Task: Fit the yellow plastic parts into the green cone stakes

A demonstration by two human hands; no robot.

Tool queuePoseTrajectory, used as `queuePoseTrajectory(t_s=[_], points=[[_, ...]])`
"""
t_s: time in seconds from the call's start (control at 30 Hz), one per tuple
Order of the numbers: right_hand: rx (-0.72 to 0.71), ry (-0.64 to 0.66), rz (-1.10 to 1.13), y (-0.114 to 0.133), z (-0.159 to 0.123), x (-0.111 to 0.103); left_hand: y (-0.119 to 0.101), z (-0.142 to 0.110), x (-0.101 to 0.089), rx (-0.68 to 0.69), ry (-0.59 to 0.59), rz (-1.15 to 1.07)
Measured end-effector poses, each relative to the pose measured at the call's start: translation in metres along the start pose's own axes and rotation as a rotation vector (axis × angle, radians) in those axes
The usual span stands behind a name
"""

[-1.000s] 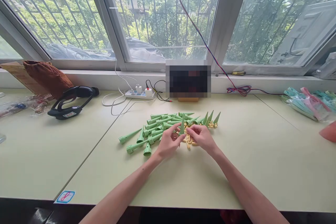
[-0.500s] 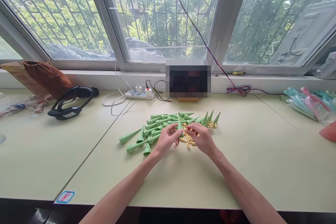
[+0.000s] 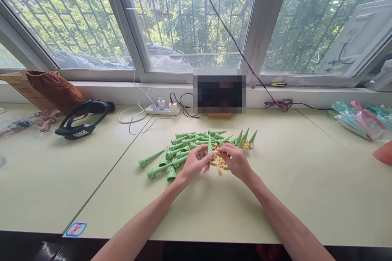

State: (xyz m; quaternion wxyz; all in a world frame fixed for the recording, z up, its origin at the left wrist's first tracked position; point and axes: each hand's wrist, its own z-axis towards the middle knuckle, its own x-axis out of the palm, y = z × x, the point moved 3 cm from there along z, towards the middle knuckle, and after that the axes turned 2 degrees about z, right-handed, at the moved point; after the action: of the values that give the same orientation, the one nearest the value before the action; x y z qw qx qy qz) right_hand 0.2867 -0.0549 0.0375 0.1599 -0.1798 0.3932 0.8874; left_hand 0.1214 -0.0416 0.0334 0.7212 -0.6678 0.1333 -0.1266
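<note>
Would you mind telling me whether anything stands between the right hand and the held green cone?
Nothing visible blocks the right hand, though the thumb of the left hand overlaps the green cone low down.

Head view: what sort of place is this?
Probably a workroom, perhaps a small workshop: a table by barred windows, a power strip with plugs in it, and a pile of green spikes.

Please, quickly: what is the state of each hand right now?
Left hand: closed, holding a green cone.
Right hand: fingertips pinched close beside the cone; whether they hold anything cannot be told.
</note>
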Motion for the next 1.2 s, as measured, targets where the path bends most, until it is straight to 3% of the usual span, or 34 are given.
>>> queuePoseTrajectory(t_s=[0.33, 0.8, 1.2], points=[[0.077, 0.006, 0.021, -0.001, 0.0, -0.001, 0.005, 0.0, -0.002, 0.032, -0.021, 0.128], [0.439, 0.098, 0.311, -0.005, 0.0, 0.0, 0.014, 0.001, -0.001, 0.162, -0.082, 0.192], [0.718, 0.223, 0.689, -0.007, -0.003, -0.002, 0.009, -0.001, 0.002, 0.274, -0.004, 0.285]])
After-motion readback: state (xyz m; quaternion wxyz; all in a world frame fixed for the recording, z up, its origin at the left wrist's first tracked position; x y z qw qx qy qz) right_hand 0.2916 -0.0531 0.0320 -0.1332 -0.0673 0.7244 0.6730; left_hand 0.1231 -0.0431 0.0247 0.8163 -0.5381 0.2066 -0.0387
